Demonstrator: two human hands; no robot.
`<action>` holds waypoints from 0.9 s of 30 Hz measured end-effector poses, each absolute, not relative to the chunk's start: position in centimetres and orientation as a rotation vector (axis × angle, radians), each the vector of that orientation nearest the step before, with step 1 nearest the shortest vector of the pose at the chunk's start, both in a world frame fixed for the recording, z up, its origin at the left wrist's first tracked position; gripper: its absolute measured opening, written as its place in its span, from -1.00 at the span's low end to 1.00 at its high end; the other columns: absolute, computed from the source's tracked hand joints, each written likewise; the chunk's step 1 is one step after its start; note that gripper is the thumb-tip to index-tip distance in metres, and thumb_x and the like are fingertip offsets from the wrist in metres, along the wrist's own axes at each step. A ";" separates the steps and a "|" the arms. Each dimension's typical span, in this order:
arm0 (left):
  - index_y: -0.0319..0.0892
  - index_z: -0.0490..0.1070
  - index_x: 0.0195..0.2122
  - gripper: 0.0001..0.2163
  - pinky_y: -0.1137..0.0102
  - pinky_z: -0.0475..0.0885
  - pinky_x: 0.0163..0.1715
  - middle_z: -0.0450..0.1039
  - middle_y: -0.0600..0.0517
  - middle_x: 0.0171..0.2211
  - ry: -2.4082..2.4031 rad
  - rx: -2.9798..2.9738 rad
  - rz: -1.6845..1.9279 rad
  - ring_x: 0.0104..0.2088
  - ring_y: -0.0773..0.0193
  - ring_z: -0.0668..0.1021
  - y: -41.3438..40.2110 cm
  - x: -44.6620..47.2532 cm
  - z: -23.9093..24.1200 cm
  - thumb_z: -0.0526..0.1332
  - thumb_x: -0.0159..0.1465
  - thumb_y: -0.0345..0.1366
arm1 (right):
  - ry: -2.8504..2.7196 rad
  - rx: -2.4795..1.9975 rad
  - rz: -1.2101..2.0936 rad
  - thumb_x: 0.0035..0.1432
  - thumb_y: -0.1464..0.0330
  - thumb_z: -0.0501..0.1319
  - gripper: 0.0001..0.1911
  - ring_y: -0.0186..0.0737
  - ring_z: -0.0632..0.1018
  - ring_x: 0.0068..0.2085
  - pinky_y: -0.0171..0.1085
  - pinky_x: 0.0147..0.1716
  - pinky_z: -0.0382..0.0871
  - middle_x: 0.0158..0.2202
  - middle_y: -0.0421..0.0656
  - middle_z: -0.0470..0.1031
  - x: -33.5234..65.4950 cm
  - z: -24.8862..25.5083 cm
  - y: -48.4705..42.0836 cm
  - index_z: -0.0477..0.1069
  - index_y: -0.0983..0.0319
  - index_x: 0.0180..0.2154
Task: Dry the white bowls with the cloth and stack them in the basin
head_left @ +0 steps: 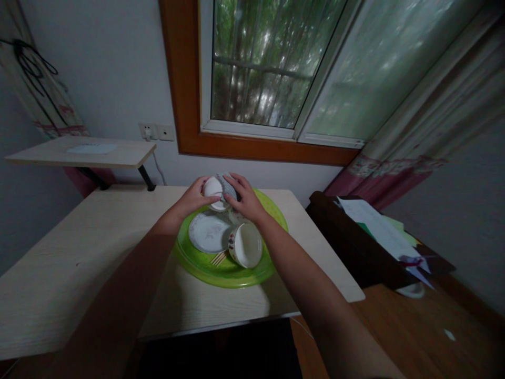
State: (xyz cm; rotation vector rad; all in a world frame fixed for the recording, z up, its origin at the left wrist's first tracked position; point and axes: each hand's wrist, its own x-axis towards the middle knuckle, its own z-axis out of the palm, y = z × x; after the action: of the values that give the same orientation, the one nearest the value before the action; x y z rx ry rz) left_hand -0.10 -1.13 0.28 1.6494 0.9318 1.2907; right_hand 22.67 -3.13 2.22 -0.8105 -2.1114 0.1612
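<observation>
At the far left, a raised shelf (130,153) stands on dark legs over the pale table (71,273), its sheet of paper (92,149) too faint to read; the table's left end is cut off. The left hand (194,198) is closed around a white bowl (213,187) above the far part of a green tray (231,280), its fingers covering the bowl's left side. Below, a pale plate (209,232) lies in the tray, its faint pattern hard to make out, with a few thin sticks (218,258) near it, their right ends tucked from sight beside the second bowl. The right hand (245,199) grips a grey cloth (226,185) against the white bowl, hiding part of both. Under that wrist another pale dish (238,217) shows only in part. The second bowl (250,245) lies tilted, opening toward the viewer. Farther right, papers (374,229) overlap on a dark piece of furniture (335,231), their writing illegible.
</observation>
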 end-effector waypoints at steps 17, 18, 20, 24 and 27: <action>-0.10 0.18 -0.03 -0.41 0.17 0.48 -0.05 0.37 -0.06 -0.03 1.076 1.434 1.530 0.00 0.08 0.49 -0.5 -0.9 0.2 0.45 0.02 -0.09 | -1.982 -0.876 0.258 0.41 0.11 0.08 -0.41 0.00 0.33 0.36 0.10 0.38 0.16 0.35 0.01 0.31 21.9 1.1 -2.4 0.19 0.15 0.37; -0.09 0.17 -0.03 -0.42 0.18 0.49 -0.07 0.36 -0.06 -0.02 1.057 1.417 1.532 0.00 0.08 0.49 -0.4 -1.0 0.2 0.44 0.04 -0.08 | -1.964 -0.873 0.332 0.38 0.05 0.10 -0.35 0.01 0.34 0.35 0.11 0.36 0.19 0.36 0.01 0.30 21.8 0.8 -2.2 0.14 0.15 0.38; -0.08 0.17 -0.02 -0.43 0.22 0.50 -0.09 0.35 -0.06 -0.01 1.037 1.416 1.533 0.00 0.09 0.49 -0.4 -1.0 0.0 0.44 0.06 -0.07 | -1.912 -0.879 0.434 0.32 -0.04 0.16 -0.23 0.03 0.31 0.36 0.11 0.36 0.19 0.39 0.01 0.24 21.4 0.3 -2.0 0.06 0.12 0.41; -0.09 0.19 -0.01 -0.43 0.26 0.49 -0.11 0.36 -0.05 -0.01 1.036 1.468 1.454 -0.02 0.11 0.49 -1.0 -0.8 0.1 0.44 0.08 -0.07 | -1.813 -0.888 0.501 0.21 -0.10 0.25 -0.06 0.06 0.25 0.40 0.10 0.40 0.10 0.41 0.08 0.16 20.8 -0.2 -2.0 -0.01 0.19 0.42; -0.08 0.19 -0.02 -0.45 0.25 0.50 -0.13 0.37 -0.06 -0.01 1.029 1.466 1.397 -0.02 0.10 0.50 -1.5 -0.5 0.4 0.44 0.08 -0.07 | -1.774 -0.908 0.520 0.17 -0.11 0.29 -0.02 0.09 0.26 0.38 0.12 0.39 0.10 0.40 0.08 0.16 20.7 -0.2 -2.0 0.00 0.18 0.41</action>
State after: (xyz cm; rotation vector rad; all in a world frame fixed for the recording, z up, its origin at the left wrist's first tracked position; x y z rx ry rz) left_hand -0.55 -1.52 0.37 1.4661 1.0286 1.3974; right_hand 20.74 -1.98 -0.18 -0.9077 -1.7738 0.5196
